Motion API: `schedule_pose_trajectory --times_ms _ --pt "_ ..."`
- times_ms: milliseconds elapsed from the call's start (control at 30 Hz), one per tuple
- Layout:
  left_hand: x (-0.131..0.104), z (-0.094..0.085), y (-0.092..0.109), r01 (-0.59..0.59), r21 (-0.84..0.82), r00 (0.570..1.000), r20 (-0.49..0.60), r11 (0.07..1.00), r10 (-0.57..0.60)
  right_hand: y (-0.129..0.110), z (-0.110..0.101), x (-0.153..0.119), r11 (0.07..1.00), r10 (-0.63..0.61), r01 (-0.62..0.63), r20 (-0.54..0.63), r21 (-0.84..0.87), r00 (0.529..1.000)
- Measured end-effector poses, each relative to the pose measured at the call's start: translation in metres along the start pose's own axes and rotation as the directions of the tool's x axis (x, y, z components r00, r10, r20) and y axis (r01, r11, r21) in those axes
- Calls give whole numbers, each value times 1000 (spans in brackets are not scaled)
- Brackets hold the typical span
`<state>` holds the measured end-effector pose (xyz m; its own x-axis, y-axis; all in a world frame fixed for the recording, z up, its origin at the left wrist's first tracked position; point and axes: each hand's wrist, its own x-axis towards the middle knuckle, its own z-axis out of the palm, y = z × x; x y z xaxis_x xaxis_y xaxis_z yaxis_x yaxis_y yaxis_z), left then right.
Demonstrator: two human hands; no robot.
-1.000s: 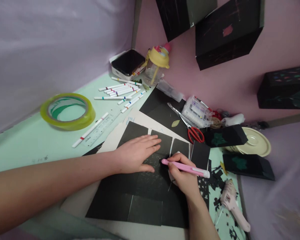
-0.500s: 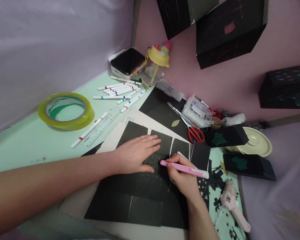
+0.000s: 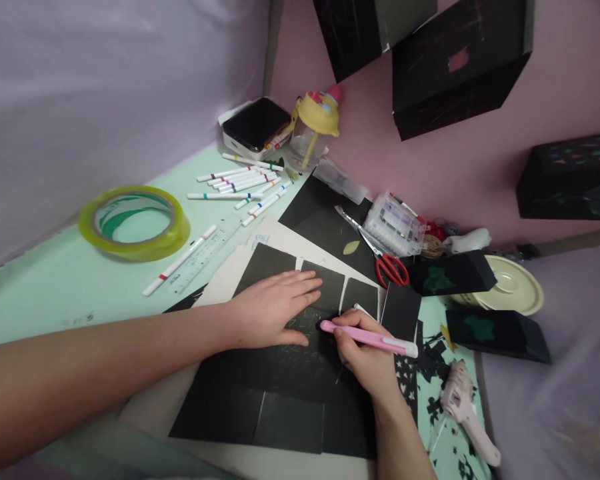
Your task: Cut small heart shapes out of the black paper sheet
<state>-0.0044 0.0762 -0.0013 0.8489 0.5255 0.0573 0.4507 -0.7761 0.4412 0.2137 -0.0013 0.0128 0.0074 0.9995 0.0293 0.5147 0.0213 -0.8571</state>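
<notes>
A black sheet of card (image 3: 220,400) lies in front of me, with faint light outlines marked near its middle. My left hand (image 3: 275,310) rests flat on it, fingers stretched out and thumb apart. Beside it, my right hand (image 3: 363,350) grips a slim pink craft knife (image 3: 365,337) like a pen. The knife's front end points left toward the outlines, close to my left thumb; whether the blade touches the card I cannot tell. A white strip shows behind my right fingers. Smaller black panels (image 3: 363,297) border the far edge of the card.
Red-handled scissors (image 3: 393,269), a clear ruler (image 3: 205,257), white markers (image 3: 245,180) and a yellow tape roll (image 3: 177,230) lie beyond. A glue gun (image 3: 465,407) sits at right among black scraps. Black boxes (image 3: 460,67) are on the pink wall.
Almost nothing differs. Both hands and the pink craft knife keep their places on the card; the view has shifted very slightly.
</notes>
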Motion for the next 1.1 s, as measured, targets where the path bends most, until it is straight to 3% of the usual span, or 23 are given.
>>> schedule_pose_trajectory --times_ms 533,1100 --pt "0 1 -1 -4 3 1000 -9 1000 4 -3 0 0 998 -49 49 4 -45 999" --pt "1 2 -1 1 -14 1000 -6 1000 -1 -1 2 -1 999 17 -19 -31 -39 999"
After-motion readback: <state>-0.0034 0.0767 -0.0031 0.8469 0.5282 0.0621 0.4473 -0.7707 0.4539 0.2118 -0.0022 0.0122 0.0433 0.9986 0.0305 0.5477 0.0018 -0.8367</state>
